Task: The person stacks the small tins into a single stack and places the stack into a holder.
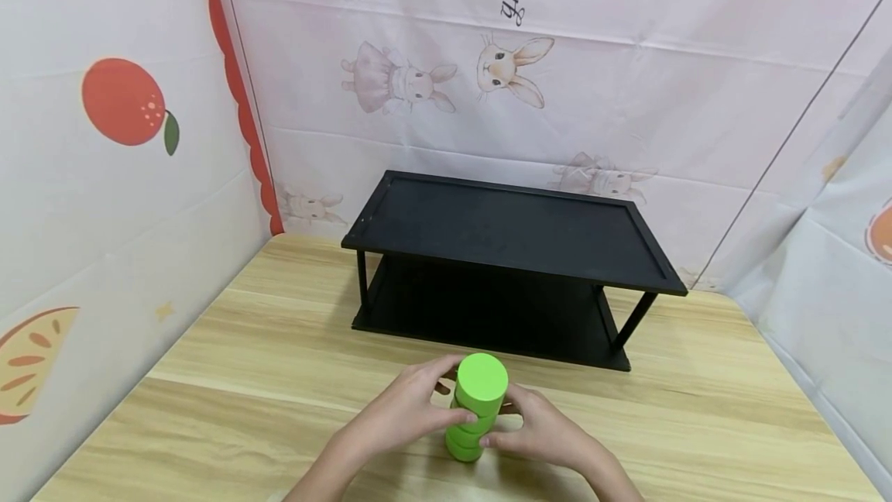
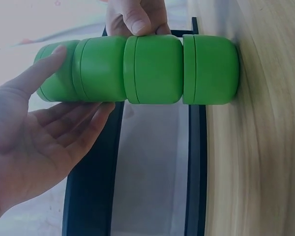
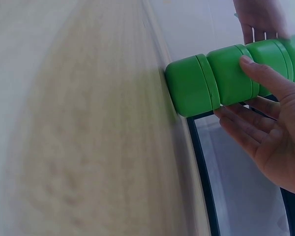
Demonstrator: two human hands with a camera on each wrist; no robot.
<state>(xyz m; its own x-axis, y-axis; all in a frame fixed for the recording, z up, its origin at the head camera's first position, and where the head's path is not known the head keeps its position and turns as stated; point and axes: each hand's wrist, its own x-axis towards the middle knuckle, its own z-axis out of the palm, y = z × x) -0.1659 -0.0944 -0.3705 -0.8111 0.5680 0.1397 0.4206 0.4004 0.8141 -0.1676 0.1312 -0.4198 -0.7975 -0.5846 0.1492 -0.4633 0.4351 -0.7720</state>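
Several green lidded jars (image 1: 482,379) stand stacked in an upright column on the table in front of the shelf. High on the column, my left hand (image 1: 406,411) holds the top jar (image 2: 59,81), thumb on the near side and fingers behind. Lower down, my right hand (image 1: 545,431) grips the second jar from the bottom (image 3: 230,73) with its thumb and fingers. The bottom jar (image 2: 215,70) has its base at the table surface. In the head view, the hands partly cover the middle of the column.
Behind the jars stands a black two-tier shelf (image 1: 509,223), its lower board (image 1: 481,308) bare in view. The wooden table (image 1: 279,378) reaches out to both sides. Printed cloth walls (image 1: 432,14) enclose the back and sides.
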